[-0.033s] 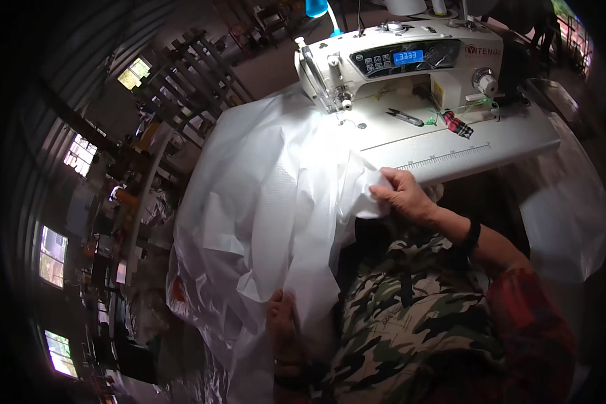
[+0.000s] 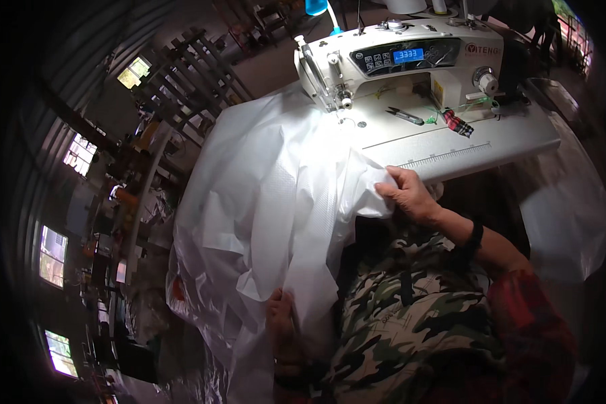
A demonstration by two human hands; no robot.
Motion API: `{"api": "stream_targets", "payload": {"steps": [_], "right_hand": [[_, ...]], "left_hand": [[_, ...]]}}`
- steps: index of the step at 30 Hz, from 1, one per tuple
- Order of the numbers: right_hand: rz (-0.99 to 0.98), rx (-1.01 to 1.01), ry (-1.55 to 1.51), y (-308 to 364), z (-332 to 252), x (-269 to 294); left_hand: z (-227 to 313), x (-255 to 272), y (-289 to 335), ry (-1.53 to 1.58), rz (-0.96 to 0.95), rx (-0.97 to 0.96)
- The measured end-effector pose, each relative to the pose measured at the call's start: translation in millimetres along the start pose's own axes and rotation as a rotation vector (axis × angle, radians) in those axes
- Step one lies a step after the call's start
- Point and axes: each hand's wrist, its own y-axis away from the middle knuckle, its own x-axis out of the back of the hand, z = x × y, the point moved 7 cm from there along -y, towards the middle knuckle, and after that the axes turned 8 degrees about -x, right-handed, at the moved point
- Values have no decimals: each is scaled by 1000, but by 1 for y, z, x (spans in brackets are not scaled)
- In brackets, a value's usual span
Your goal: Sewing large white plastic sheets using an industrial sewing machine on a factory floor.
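Note:
A large sheet of white fabric (image 2: pixel 262 195) with a finely dotted surface drapes in folds off the left part of the sewing table and hangs down in front of me. Its upper part lies by the needle area of a white sewing machine (image 2: pixel 411 50), under a bright lamp glow. My right hand (image 2: pixel 411 195) pinches the fabric's right edge just in front of the table. Lower down, my left hand (image 2: pixel 283 320) grips another edge of the same fabric, its fingers partly in shadow.
Thread snips (image 2: pixel 405 116) and a bundled plaid scrap (image 2: pixel 458 124) lie on the machine bed. A ruler strip (image 2: pixel 444 155) runs along the table's front edge. Translucent plastic (image 2: pixel 565 202) hangs at the right. Racks (image 2: pixel 195 87) stand at the far left.
My right hand has shifted slightly to the right with the fabric edge in its fingers. The left hand and the machine look almost the same.

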Motion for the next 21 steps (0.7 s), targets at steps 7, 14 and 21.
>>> {"api": "stream_targets", "payload": {"steps": [7, 14, 21], "right_hand": [[-40, -258, -119, 28, 43, 9], [-210, -50, 48, 38, 14, -24], [-199, -173, 40, 45, 33, -13]], "left_hand": [[-10, 7, -15, -1, -69, -47], [25, -27, -15, 268, -223, 14], [8, -11, -21, 355, -170, -27]]}}
